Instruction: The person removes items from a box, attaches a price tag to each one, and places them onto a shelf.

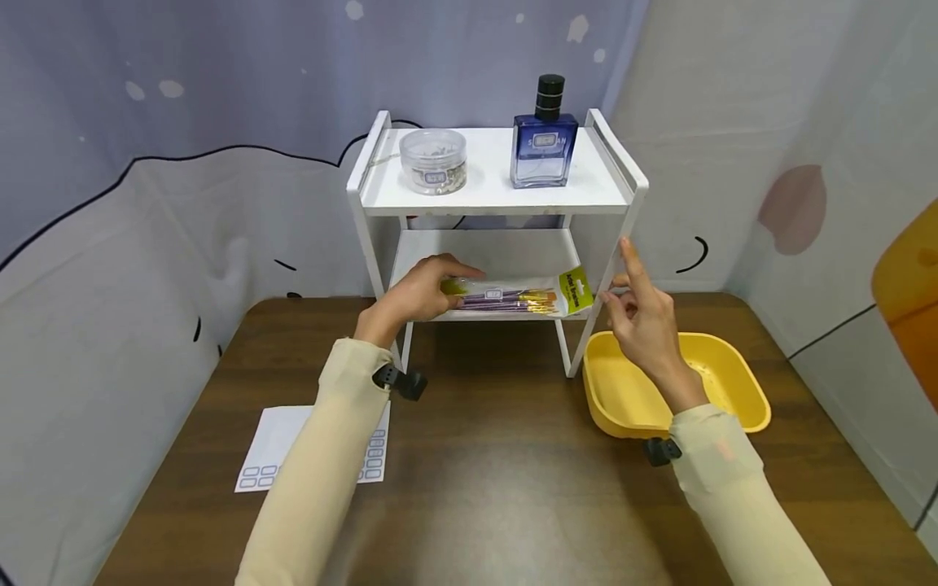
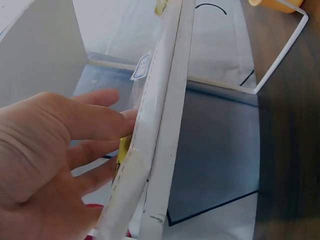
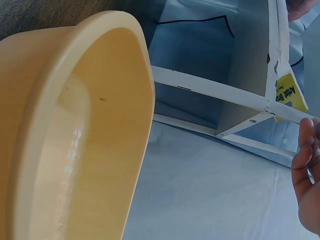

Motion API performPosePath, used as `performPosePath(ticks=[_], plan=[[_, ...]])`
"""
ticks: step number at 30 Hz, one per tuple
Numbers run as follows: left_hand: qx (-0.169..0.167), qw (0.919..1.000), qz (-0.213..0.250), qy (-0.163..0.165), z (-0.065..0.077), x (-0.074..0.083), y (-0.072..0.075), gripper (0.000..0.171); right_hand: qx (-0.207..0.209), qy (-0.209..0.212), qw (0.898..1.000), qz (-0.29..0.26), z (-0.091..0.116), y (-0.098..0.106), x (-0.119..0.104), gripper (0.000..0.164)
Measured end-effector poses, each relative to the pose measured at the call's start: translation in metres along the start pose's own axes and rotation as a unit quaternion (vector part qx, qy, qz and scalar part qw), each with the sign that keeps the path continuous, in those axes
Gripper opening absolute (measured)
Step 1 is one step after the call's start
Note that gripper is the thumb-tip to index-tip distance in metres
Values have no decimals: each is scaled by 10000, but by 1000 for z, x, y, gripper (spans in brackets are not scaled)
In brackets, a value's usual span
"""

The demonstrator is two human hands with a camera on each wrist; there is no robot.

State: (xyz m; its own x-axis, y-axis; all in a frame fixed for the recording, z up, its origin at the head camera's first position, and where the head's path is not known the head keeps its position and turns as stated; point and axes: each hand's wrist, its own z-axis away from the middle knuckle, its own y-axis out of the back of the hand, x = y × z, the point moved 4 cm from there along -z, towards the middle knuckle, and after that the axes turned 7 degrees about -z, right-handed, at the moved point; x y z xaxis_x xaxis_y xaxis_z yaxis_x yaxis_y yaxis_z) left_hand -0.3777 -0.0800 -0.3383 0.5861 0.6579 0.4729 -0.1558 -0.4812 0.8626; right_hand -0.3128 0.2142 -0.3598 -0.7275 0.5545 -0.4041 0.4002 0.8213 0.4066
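Note:
A clear pack of paintbrushes (image 1: 506, 299) with purple handles and a green header card lies along the front of the rack's lower shelf (image 1: 487, 244). My left hand (image 1: 421, 289) grips the pack's left end, thumb on one side and fingers on the other. In the left wrist view, the thumb (image 2: 100, 119) meets the pack's edge beside the shelf board. At the white rack's right front post is my right hand (image 1: 645, 321), its index finger pointing up and its thumb near the post. In the right wrist view, the right fingertips (image 3: 306, 145) are right at that post.
On the rack's top shelf (image 1: 484, 175) stand a round clear jar (image 1: 432, 163) and a blue bottle (image 1: 544, 146) with a black cap. A yellow basin (image 1: 733, 391) sits right of the rack. A sheet of labels (image 1: 278, 427) lies partly under the left forearm.

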Motion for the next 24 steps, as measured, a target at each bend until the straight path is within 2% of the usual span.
performPosePath(ticks=[5,9,17,24], plan=[[537,9985,-26,-131,9,4,0,44,-5,-107,9999,-16,0,0,1,81],[831,9964,-116,-118,16,8,-5,43,-17,-117,9999,-3,0,-1,1,80],[875,9950,-443,-163,23,9,-15,39,72,-84,9999,22,1,-1,-1,81],[926,9951,-349,-65,21,4,-14,36,94,-73,9999,21,0,-2,-1,81]])
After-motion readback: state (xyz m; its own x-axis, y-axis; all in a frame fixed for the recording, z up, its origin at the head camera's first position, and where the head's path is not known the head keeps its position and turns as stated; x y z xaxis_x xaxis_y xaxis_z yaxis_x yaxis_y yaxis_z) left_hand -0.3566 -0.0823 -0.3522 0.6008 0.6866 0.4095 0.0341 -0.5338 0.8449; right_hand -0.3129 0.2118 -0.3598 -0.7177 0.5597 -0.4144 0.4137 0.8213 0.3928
